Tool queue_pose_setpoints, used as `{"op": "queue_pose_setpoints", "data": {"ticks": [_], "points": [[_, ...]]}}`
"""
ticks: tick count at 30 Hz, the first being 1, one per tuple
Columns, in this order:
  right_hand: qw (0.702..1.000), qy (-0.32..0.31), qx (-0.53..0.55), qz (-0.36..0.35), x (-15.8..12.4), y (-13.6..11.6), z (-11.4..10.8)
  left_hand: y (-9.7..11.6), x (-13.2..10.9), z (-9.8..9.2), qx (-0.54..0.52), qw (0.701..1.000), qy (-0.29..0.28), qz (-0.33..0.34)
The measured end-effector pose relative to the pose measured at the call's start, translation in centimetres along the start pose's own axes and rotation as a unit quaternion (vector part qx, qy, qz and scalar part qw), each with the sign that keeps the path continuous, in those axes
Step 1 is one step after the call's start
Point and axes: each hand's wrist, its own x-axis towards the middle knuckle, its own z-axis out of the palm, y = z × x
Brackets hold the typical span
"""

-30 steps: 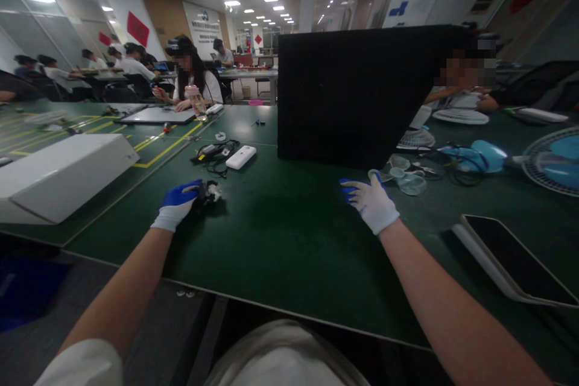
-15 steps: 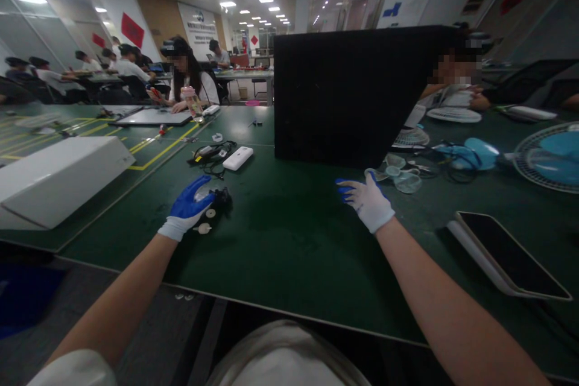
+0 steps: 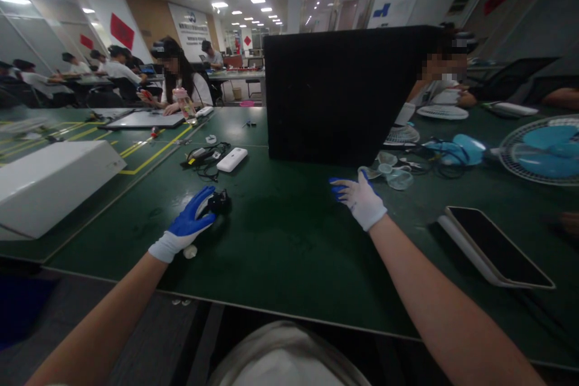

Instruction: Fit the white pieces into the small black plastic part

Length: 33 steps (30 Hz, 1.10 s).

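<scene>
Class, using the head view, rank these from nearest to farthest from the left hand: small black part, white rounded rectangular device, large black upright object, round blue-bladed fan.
1. Small black part, by the left hand.
2. White rounded rectangular device, beyond that part.
3. Large black upright object, farther right.
4. Round blue-bladed fan, far right.

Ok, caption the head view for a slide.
Gloved left hand open at a black part, gloved right hand open near translucent fan blades.
</scene>
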Motion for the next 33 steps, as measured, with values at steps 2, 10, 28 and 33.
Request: {"op": "queue_pose_setpoints", "data": {"ticks": [2, 10, 28, 33], "points": [[1.000, 0.016, 0.009, 0.004, -0.1, -0.1, 0.2, 0.7, -1.1, -0.2, 0.006, 1.000, -0.020, 0.001], [1.000, 0.024, 0.004, 0.002, -0.2, -0.1, 0.5, 3.0, -5.0, -2.0, 0.023, 0.999, -0.024, 0.016], [0.998, 0.051, -0.026, 0.023, 0.2, -0.1, 1.0, -0.1, 6.8, 2.9, 0.061, 0.996, 0.057, -0.016], [0.996, 0.050, -0.069, 0.022, 0.6, 0.5, 0.9, 1.6, 9.8, 5.9, 0.020, 0.999, 0.035, -0.036]]}}
